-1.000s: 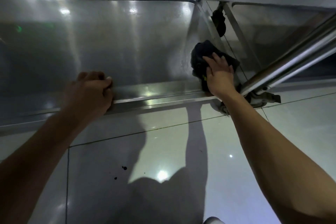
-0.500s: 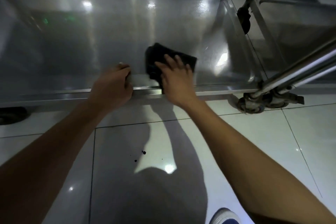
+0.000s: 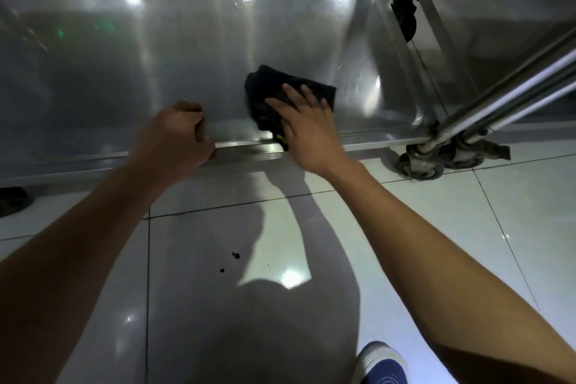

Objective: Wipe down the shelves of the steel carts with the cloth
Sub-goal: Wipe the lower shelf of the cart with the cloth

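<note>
At the far left edge I am seeing a dark shape (image 3: 11,200) lying on the floor under the shelf's lip, too dim for me to name. Moving right, my left hand (image 3: 176,134) is curling its fingers over the raised front rim of the shelf (image 3: 131,50), gripping that rim with the knuckles facing me and the thumb tucked below the edge. The shelf itself is stretching wide and shiny across the upper part of the view, catching spots of ceiling light. Just right of the left hand, my right hand (image 3: 304,123) is lying flat with fingers straight and slightly spread, pressing down on the cloth (image 3: 268,93). The cloth is dark and bunched, sitting on the shelf near its front rim; most of it is showing beyond and to the left of my fingertips, while its near corner is hanging over the rim beside my palm, with a small yellow-green tag peeking out there. The two hands are sitting near each other but not touching. Farther right, a black caster (image 3: 404,17) is hanging in the gap between this cart and the next one. At the right, steel posts (image 3: 511,97) are slanting down to a cluster of casters (image 3: 436,159) standing on the pale tiled floor (image 3: 467,212). At the bottom, the toe of a blue shoe (image 3: 381,365) is showing.
</note>
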